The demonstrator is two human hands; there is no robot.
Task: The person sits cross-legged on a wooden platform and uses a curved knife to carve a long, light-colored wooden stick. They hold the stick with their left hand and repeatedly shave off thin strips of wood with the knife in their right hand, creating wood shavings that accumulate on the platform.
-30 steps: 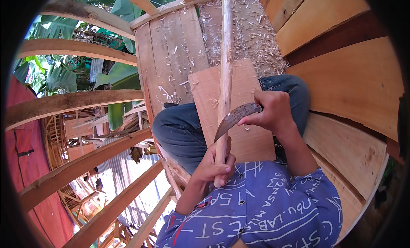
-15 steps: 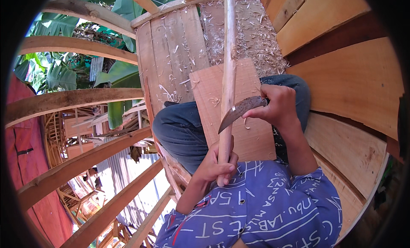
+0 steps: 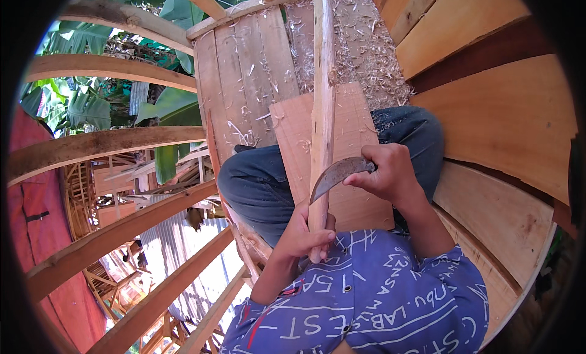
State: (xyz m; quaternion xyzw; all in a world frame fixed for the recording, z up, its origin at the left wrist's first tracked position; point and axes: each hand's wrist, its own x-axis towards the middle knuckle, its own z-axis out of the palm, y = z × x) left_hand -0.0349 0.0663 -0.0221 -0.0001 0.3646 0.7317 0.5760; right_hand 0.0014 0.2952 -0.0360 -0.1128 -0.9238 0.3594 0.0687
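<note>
My left hand [image 3: 306,233] is wrapped round the near end of a long pale wooden pole [image 3: 322,119], which runs away from me past the far edge of the floor. In my right hand [image 3: 390,174] is a knife with a curved, dark blade [image 3: 343,171]; its handle is hidden in my fist. The blade lies against the pole just beyond my left hand, its tip pointing left and toward me. Beneath the pole, a flat reddish-brown board [image 3: 293,119] rests across my lap between my bent knees.
Curled wood shavings [image 3: 372,55] litter the plank floor [image 3: 235,79] ahead. Wooden wall boards [image 3: 494,104] rise close on my right. On the left stand spaced wooden rails [image 3: 116,137], with banana leaves [image 3: 177,107] and corrugated metal sheets [image 3: 177,256] beyond them.
My right hand has drawn the knife toward me along the pole, and the blade is now closer to my left hand. The pole has turned slightly and shifted a little left.
</note>
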